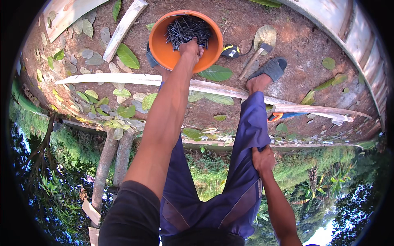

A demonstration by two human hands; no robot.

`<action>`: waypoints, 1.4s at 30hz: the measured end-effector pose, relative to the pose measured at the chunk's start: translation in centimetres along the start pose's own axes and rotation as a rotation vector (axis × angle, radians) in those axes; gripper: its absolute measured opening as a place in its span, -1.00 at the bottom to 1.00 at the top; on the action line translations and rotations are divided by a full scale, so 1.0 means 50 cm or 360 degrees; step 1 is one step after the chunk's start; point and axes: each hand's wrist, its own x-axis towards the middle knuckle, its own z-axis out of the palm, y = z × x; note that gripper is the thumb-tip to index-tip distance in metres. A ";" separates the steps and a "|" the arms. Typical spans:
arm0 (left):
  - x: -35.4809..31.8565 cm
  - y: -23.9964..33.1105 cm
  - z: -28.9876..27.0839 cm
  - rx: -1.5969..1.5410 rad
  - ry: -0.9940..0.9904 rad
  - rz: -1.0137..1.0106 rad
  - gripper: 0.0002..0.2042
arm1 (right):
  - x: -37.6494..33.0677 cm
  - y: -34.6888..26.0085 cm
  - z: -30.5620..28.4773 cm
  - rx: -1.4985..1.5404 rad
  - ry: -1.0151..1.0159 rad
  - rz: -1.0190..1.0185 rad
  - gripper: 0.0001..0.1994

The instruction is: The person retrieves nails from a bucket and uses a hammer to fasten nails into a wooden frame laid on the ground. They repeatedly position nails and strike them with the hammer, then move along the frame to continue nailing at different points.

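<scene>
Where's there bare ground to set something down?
Bare soil lies between the right sandal and round green leaf, and beyond the tape measure, between orange bucket and large dry leaf. Left of the bucket, leaves and a board crowd the ground.

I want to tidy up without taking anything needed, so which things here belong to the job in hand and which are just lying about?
Belongs, or probably does:
- nails, at the left hand
- orange bucket holding them
- hammer and tape measure, likely, lying close by

Probably just lying about:
- fallen leaves
- short board, though I can't be sure
</scene>
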 end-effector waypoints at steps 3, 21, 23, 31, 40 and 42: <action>0.020 -0.010 0.017 -0.0204 0.0046 -0.0092 -0.82 | -0.002 0.001 0.000 -0.0023 0.0025 0.0005 -0.30; 0.038 -0.057 -0.048 0.0364 -0.0224 0.0519 -0.96 | 0.000 0.010 -0.007 0.0059 0.0077 -0.0049 -0.32; 0.030 -0.044 -0.026 0.0447 -0.0128 0.0540 -0.97 | 0.000 0.012 -0.005 0.0074 0.0059 -0.0051 -0.32; 0.080 -0.066 0.024 0.0663 0.0353 0.0749 -0.82 | -0.003 0.001 -0.005 0.0057 0.0046 -0.0040 -0.31; 0.062 -0.076 -0.010 0.1089 0.0142 0.1174 -0.75 | -0.006 -0.002 0.000 0.0012 0.0027 -0.0013 -0.31; 0.065 -0.074 -0.029 0.1301 -0.0050 0.1174 -0.74 | -0.006 -0.002 0.001 0.0017 0.0055 -0.0051 -0.31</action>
